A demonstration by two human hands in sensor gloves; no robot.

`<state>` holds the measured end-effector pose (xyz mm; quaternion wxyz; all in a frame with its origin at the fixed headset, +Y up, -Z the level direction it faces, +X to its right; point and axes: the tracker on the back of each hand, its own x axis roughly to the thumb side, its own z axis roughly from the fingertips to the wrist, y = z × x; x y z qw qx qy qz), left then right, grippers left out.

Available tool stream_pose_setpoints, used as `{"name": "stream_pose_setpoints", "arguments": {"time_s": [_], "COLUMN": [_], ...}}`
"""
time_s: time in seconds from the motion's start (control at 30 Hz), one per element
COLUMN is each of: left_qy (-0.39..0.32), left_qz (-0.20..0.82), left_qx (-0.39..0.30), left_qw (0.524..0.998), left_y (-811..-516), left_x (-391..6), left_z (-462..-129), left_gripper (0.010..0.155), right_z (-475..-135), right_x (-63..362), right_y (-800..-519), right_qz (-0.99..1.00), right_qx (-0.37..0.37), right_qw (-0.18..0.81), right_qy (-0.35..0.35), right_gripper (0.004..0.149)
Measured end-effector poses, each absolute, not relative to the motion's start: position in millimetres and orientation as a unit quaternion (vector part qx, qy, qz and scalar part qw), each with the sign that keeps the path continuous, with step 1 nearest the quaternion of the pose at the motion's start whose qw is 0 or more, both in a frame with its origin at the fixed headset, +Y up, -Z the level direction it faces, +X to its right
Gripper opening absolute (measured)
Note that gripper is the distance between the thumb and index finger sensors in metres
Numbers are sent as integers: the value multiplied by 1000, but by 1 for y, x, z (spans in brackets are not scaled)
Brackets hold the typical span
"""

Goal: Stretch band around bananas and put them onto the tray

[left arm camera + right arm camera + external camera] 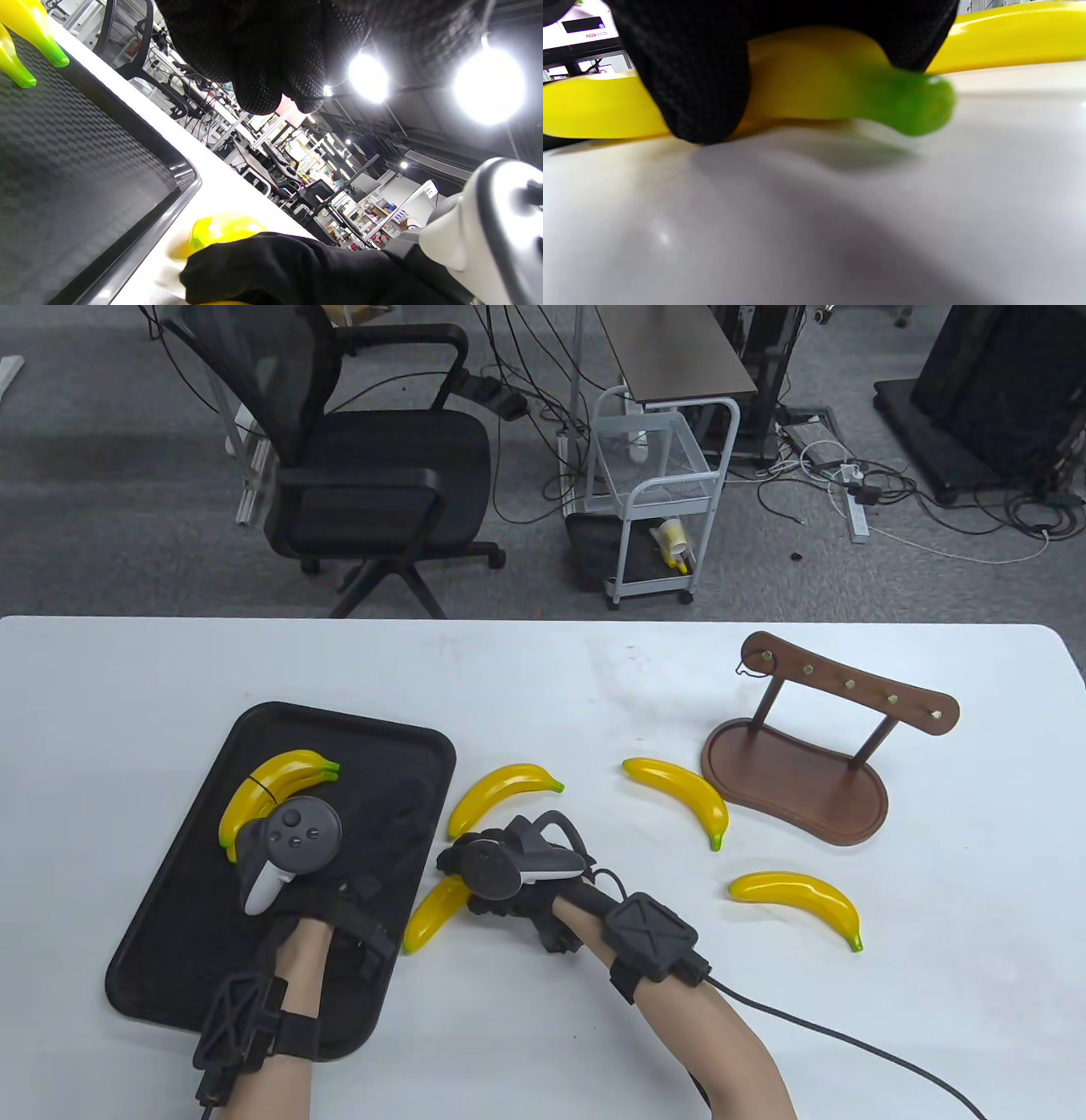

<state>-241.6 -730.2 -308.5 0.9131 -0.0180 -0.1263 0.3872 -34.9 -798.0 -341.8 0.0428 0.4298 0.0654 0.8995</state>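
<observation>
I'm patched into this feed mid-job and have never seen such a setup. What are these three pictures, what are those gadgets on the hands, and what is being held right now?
There is no robot here: a person's two hands in black sensor gloves, each with a tracker strapped to its back. The big picture looks down on the white table; the other two come from cameras on the wrists.

The left hand hovers over the black tray, where a banded pair of bananas already lies; I cannot see it holding anything. The right hand has its fingers curled over a loose banana beside the tray, still on the table. Three more bananas lie loose: one above the right hand, two further right. A wooden peg stand stands on the right.
</observation>
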Motion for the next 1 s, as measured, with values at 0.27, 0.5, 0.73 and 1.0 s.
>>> {"name": "stream_pose_setpoints", "arguments": {"time_s": [0.27, 0.5, 0.73, 1.0], "left_qy": [-129, -133, -133, -136], "left_qz": [391, 386, 383, 382], "left_qx": [-20, -23, -25, -25], "left_qw": [911, 913, 914, 914], "left_y": [-731, -732, -733, -733], "left_x": [-241, -238, -236, -235], "left_z": [-308, -308, -308, -308], "left_gripper": [65, 65, 65, 65], "right_z": [-343, -344, -348, -349], "right_x": [-11, 28, 67, 102], "right_y": [-781, -760, -743, -729], "right_qz": [909, 924, 938, 948], "right_qx": [408, 374, 334, 300], "right_qw": [66, 76, 93, 104], "right_qy": [46, 19, -3, -20], "right_gripper": [69, 69, 69, 69]}}
